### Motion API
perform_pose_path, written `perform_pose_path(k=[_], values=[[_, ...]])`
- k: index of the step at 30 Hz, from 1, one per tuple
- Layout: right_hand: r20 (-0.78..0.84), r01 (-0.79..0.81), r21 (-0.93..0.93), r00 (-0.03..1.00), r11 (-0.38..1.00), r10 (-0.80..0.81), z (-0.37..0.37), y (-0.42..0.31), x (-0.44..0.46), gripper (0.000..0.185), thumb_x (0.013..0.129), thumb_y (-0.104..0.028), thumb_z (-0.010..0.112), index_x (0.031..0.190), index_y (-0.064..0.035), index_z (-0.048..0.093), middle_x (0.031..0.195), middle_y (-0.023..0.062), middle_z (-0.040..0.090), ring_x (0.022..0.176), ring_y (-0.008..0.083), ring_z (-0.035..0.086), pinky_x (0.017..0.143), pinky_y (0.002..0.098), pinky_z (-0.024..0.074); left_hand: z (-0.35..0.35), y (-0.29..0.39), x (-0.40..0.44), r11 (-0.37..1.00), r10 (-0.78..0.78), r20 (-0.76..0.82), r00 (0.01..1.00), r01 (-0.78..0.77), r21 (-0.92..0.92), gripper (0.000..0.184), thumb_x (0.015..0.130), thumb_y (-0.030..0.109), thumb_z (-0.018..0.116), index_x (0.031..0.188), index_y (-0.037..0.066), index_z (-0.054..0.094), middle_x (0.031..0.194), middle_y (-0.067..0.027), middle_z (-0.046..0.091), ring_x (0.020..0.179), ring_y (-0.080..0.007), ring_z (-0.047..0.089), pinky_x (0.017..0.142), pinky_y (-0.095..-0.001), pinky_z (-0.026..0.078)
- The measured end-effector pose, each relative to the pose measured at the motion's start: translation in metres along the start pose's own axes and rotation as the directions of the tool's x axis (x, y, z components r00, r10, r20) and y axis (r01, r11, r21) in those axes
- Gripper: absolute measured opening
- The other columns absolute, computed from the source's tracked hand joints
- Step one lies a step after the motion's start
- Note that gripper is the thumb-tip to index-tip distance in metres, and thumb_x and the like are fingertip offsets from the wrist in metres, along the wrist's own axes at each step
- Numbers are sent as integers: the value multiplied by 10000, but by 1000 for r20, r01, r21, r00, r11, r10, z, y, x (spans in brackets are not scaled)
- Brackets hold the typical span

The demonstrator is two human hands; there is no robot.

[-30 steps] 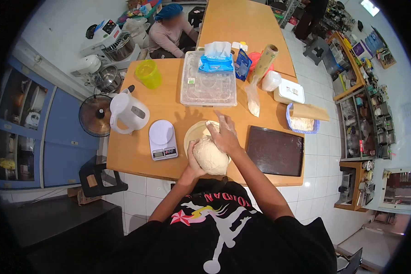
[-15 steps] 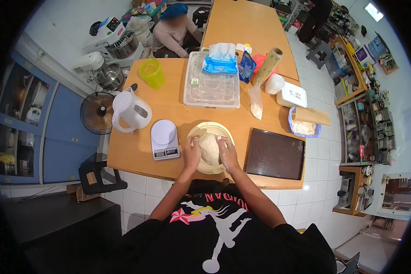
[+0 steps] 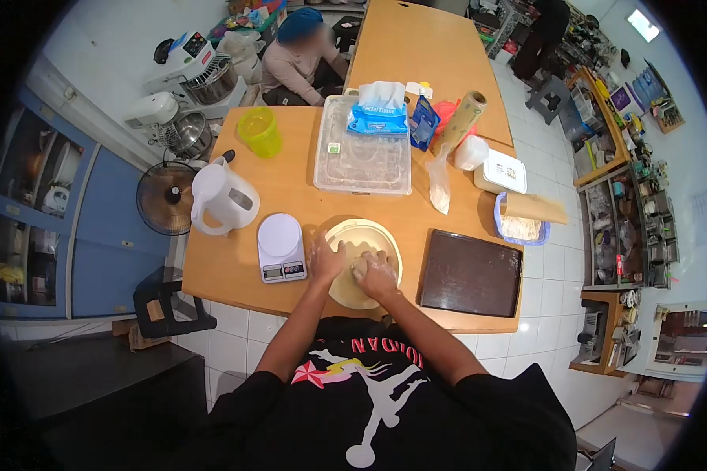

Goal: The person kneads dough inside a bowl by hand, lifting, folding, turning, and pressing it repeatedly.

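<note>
A round cream bowl (image 3: 390,238) stands near the front edge of the table, with pale dough (image 3: 355,253) inside, mostly covered by my hands. My left hand (image 3: 327,259) grips the bowl's left rim, the thumb reaching over the inside and the fingers along the outside. Down in the bowl, my right hand (image 3: 377,276) presses on the dough with curled fingers. Flour or dough sticks to the skin of both hands. Left of the bowl sits a white kitchen scale (image 3: 281,247); to its right lies a dark baking tray (image 3: 471,272).
A white kettle (image 3: 224,196) and yellow-green cup (image 3: 260,131) stand at left. Behind the bowl are a clear lidded box (image 3: 361,169) with a tissue pack (image 3: 379,110) on it, and a blue basket of flour (image 3: 521,228) at right. A person (image 3: 302,59) sits beyond the table.
Both hands held the raised dough from its two sides; now the dough lies lower in the bowl. My left hand has gone to the rim, my right hand inward onto the dough.
</note>
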State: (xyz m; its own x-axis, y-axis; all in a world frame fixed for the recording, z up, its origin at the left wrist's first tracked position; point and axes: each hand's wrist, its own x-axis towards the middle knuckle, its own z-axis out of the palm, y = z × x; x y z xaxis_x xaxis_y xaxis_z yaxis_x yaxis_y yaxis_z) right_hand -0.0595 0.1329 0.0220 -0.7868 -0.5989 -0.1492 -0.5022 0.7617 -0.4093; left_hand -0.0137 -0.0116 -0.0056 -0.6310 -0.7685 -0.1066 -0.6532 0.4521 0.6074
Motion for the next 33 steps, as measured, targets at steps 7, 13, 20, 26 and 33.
perform_pose_path(k=[7,13,20,26,33], values=[[-201,186,46,964,981,-173,20,2,-12,387,756,-331,682,1023,-66,592,1162,168,551,1124,346,512,900,481,457,23,-38,13,993,74,127,989,-84,78,383,941,342,498,1151,21,501,1048,-266,605,929,-459,596,805,-543,468],[-157,132,60,980,989,-122,26,-3,1,319,768,-297,657,973,-56,620,1086,158,570,1043,344,524,860,489,459,28,-38,6,980,173,-9,985,-171,101,300,959,302,483,1071,25,504,946,-242,614,828,-449,603,700,-531,488],[-27,78,36,997,996,-77,24,-5,34,258,830,-298,583,900,-59,650,1014,153,584,981,355,532,817,517,453,30,-44,8,970,236,-38,971,-234,63,252,947,266,508,1016,24,509,927,-227,614,789,-446,606,667,-530,487],[35,115,-1,993,993,-114,40,10,67,240,861,-294,547,879,-75,645,994,135,594,994,339,547,819,502,454,36,-52,12,972,235,0,972,-235,20,237,933,246,525,995,17,522,901,-233,612,780,-451,603,659,-542,480],[-188,182,-72,963,981,-193,42,9,57,280,883,-326,536,927,-72,644,1007,127,596,1013,320,550,836,497,441,27,-49,-9,989,74,-46,996,-79,-122,245,934,250,519,988,11,528,896,-261,624,811,-459,602,711,-552,467]])
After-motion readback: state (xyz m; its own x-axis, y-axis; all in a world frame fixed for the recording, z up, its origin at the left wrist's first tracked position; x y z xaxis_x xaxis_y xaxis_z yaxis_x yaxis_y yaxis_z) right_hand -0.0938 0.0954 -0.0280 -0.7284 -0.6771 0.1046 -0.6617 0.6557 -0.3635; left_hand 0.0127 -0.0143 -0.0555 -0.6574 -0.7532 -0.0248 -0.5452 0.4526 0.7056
